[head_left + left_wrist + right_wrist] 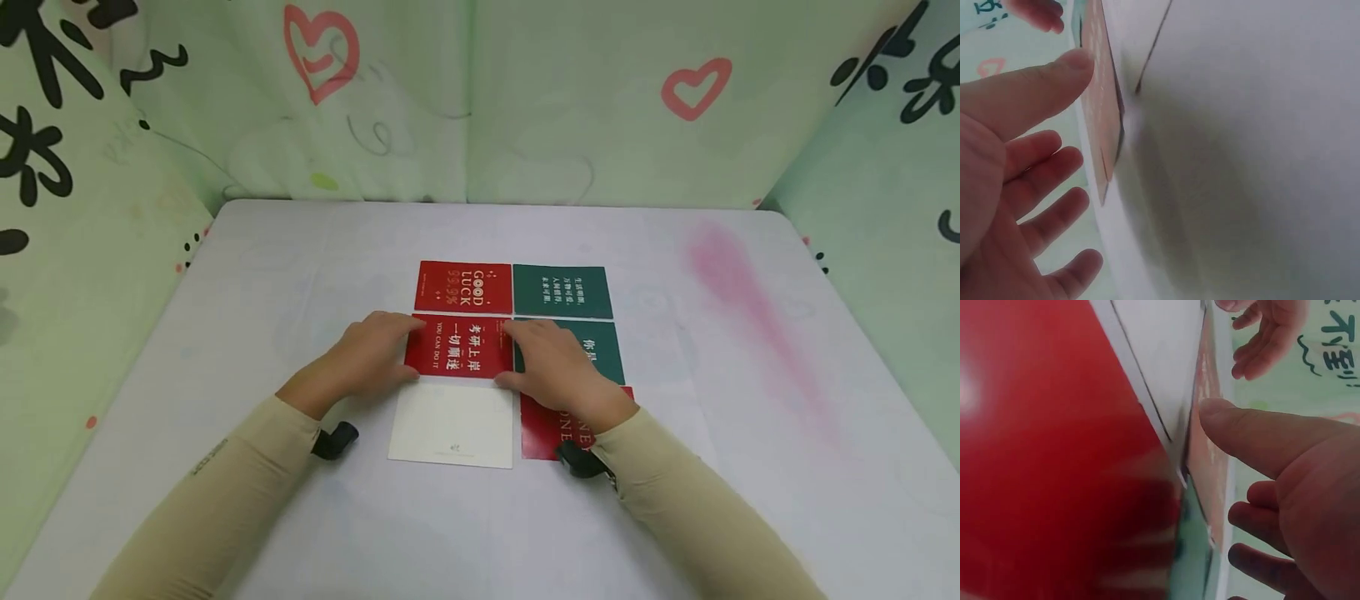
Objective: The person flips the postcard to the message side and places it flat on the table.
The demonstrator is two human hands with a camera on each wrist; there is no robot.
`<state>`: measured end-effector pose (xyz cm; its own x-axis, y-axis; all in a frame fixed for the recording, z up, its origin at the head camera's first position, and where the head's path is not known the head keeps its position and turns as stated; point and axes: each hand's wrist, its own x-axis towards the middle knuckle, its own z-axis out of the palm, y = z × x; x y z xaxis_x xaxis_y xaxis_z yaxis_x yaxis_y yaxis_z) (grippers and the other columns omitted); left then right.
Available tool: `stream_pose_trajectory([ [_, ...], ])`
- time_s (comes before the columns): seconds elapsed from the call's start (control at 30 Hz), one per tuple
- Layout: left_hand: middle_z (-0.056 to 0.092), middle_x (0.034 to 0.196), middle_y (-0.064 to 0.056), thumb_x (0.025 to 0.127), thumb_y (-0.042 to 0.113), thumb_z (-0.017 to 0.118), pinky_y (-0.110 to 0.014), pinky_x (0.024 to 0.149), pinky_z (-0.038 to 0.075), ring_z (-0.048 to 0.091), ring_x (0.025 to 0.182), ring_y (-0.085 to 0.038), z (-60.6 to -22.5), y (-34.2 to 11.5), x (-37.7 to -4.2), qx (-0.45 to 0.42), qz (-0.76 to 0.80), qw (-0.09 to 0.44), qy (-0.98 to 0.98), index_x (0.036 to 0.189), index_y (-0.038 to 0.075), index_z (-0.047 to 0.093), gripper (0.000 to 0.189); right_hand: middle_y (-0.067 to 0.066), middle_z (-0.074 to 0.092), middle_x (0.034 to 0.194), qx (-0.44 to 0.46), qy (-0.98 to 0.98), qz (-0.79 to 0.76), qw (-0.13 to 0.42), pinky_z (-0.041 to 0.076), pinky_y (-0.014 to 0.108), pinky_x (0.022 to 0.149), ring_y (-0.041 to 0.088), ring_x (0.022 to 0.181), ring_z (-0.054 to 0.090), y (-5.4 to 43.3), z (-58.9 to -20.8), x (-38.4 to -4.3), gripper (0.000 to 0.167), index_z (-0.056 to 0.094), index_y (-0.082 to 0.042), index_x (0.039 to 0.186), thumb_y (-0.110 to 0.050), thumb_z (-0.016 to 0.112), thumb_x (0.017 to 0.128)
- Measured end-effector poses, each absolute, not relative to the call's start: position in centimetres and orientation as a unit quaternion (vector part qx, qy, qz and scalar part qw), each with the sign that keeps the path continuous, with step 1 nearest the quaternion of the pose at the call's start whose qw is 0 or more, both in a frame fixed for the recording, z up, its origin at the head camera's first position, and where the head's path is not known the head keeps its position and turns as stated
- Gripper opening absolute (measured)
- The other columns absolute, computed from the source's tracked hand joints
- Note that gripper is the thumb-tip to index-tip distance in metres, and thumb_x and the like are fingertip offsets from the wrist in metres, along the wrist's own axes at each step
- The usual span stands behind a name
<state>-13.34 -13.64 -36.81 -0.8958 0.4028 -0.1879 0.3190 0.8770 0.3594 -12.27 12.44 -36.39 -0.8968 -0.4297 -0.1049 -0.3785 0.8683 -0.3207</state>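
The red card (453,346) with white lettering lies in the middle row, left column, between my two hands. My left hand (375,350) is at its left edge, thumb near the lower corner and fingertips near the upper one. In the left wrist view the thumb (1060,78) overlaps the card and the fingers are apart. At the card's right edge my right hand (558,367) has its fingertips and thumb, palm over a green card (609,343) that it partly hides. The right wrist view shows the right thumb (1241,428) overlapping the red card.
Above lie a red "GOOD LUCK" card (442,287) and another green card (562,292). Below are a cream card (453,425) and a red card (536,433), partly covered by the right wrist. All lie on a white table (300,258) bordered by green printed curtains (525,125).
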Motion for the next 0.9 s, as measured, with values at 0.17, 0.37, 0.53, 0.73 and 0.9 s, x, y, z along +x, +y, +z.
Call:
stream_pose_trajectory([
  [0.17, 0.057, 0.136, -0.014, 0.084, 0.027, 0.083, -0.054, 0.099, 0.043, 0.047, 0.126, -0.034, -37.8, -13.3, -14.7, 0.183, 0.155, 0.154, 0.958, 0.145, 0.006, 0.051, 0.073, 0.016, 0.056, 0.136, -0.196, 0.964, -0.138, 0.115, 0.042, 0.053, 0.103, 0.034, 0.131, 0.044, 11.5, -37.3, -12.9, 0.083, 0.048, -0.005, 0.146, -0.038, 0.084, 0.079],
  [0.37, 0.06, 0.132, -0.015, 0.083, 0.028, 0.082, -0.05, 0.097, 0.045, 0.052, 0.12, -0.032, -37.7, -13.3, -14.8, 0.179, 0.159, 0.162, 0.957, 0.143, 0.006, 0.055, 0.069, 0.016, 0.057, 0.134, -0.192, 0.967, -0.128, 0.113, 0.041, 0.053, 0.104, 0.034, 0.129, 0.046, 11.4, -37.6, -13.0, 0.082, 0.049, -0.005, 0.145, -0.039, 0.084, 0.079],
  [0.53, 0.064, 0.126, -0.013, 0.083, 0.031, 0.082, -0.047, 0.093, 0.047, 0.055, 0.113, -0.029, -37.0, -13.4, -15.0, 0.186, 0.147, 0.17, 0.957, 0.138, 0.007, 0.06, 0.064, 0.015, 0.06, 0.128, -0.198, 0.966, -0.127, 0.103, 0.035, 0.053, 0.107, 0.033, 0.124, 0.05, 11.3, -37.3, -12.8, 0.074, 0.055, -0.006, 0.141, -0.038, 0.082, 0.081],
  [0.73, 0.064, 0.128, -0.012, 0.088, 0.03, 0.076, -0.046, 0.091, 0.048, 0.056, 0.111, -0.029, -36.6, -13.6, -15.0, 0.187, 0.154, 0.19, 0.951, 0.142, 0.009, 0.055, 0.062, 0.014, 0.064, 0.125, -0.222, 0.964, -0.112, 0.09, 0.033, 0.052, 0.108, 0.032, 0.12, 0.055, 11.1, -37.1, -12.5, 0.057, 0.058, -0.005, 0.137, -0.035, 0.072, 0.091],
  [0.9, 0.066, 0.125, -0.015, 0.097, 0.025, 0.059, -0.049, 0.095, 0.045, 0.06, 0.111, -0.033, -36.7, -13.9, -14.5, 0.187, 0.179, 0.162, 0.952, 0.144, 0.007, 0.049, 0.051, 0.013, 0.067, 0.121, -0.244, 0.963, -0.097, 0.063, 0.036, 0.051, 0.107, 0.031, 0.114, 0.06, 11.1, -37.0, -12.5, 0.042, 0.058, -0.005, 0.135, -0.028, 0.06, 0.1],
])
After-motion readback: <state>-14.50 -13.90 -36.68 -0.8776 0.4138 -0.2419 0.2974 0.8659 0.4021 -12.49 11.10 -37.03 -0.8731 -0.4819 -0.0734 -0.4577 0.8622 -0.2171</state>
